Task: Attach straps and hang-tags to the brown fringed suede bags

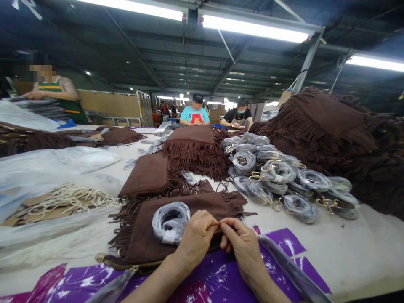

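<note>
A brown fringed bag (142, 219) lies at the near middle, its brass zipper along the front edge. On it rests a coiled strap (171, 223) in clear plastic with a white label. My left hand (198, 231) is closed in a pinch over the bag's right part, just beside the coil. My right hand (241, 242) pinches too, its fingertips meeting those of my left hand. Whatever is between the fingertips is too small to name. Purple plastic (217, 271) lies under both hands and the bag's front.
More fringed bags (192, 139) are stacked behind. Wrapped strap coils (244, 162) pile up at right, before a tall heap of brown bags (331, 113). Tags with cream strings (69, 204) lie left on plastic. Three people work beyond the table (375, 248).
</note>
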Motion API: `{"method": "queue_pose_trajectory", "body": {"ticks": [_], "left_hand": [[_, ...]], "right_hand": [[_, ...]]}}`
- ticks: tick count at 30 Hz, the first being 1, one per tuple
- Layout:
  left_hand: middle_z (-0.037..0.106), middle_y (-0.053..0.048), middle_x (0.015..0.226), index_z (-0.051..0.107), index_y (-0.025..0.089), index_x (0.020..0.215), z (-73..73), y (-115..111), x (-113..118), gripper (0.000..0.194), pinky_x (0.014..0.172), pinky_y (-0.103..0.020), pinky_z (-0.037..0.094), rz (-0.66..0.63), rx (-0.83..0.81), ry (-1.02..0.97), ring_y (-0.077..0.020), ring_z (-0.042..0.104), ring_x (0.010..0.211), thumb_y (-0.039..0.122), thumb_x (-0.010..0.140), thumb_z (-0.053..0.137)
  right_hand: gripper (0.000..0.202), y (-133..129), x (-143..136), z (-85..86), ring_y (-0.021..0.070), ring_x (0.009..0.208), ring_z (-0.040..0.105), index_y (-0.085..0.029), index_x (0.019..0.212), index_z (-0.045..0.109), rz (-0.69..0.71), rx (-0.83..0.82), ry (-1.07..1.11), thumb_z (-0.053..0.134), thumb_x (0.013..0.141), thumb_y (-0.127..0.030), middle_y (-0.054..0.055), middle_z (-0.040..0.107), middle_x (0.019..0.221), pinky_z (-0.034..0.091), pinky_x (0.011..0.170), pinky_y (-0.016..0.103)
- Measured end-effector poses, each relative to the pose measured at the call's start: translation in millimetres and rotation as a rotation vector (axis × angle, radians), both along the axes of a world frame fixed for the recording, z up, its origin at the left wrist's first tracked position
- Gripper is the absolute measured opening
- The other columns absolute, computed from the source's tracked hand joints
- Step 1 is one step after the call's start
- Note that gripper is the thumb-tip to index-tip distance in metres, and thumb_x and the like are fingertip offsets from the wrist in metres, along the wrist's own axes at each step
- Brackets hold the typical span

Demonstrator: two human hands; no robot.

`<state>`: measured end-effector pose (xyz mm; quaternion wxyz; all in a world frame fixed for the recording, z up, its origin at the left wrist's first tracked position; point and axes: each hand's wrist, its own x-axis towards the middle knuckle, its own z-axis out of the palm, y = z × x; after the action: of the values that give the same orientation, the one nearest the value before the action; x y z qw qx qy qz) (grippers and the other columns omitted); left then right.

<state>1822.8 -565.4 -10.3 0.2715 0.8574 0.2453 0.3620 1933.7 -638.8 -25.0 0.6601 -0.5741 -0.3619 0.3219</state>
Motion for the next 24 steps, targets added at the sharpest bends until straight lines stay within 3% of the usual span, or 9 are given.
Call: {"method": "queue_pose_trajectory", "body": {"ticks": [9,19,24], "left_hand": [[0.061,-0.002,0.067,0.063,0.018,0.068,-1.7,-3.3,3.2,0.016,0.065,-0.03,0.039,0.167,0.078,0.165,-0.0172,0.054,0.068,0.01,0.077,0.053],[0.059,-0.002,0.069,0.059,0.016,0.068,-1.6,-2.9,2.7,0.015,0.066,-0.029,0.04,0.143,0.097,0.156,-0.0163,0.053,0.069,0.011,0.079,0.051],[0.059,-0.002,0.071,0.058,0.015,0.068,1.1,-1.0,-4.0,0.015,0.067,-0.029,0.04,0.036,0.075,0.146,-0.0162,0.053,0.071,0.009,0.079,0.049]], "right_hand": [[0.03,1.0,-3.8,-6.5,0.0113,0.038,0.047,-0.019,0.078,0.051,-0.022,-0.01,-0.298,0.048,0.081,-0.049,-0.004,0.053,0.044,0.036,0.04,0.022],[0.028,1.9,-1.6,-7.5,0.0121,0.04,0.046,-0.02,0.077,0.049,-0.005,-0.033,-0.347,0.043,0.084,-0.047,-0.004,0.051,0.044,0.035,0.042,0.023],[0.029,2.0,-2.6,-5.6,0.0112,0.038,0.045,-0.019,0.077,0.049,0.008,-0.036,-0.319,0.044,0.083,-0.047,-0.005,0.05,0.043,0.034,0.042,0.022]]}}
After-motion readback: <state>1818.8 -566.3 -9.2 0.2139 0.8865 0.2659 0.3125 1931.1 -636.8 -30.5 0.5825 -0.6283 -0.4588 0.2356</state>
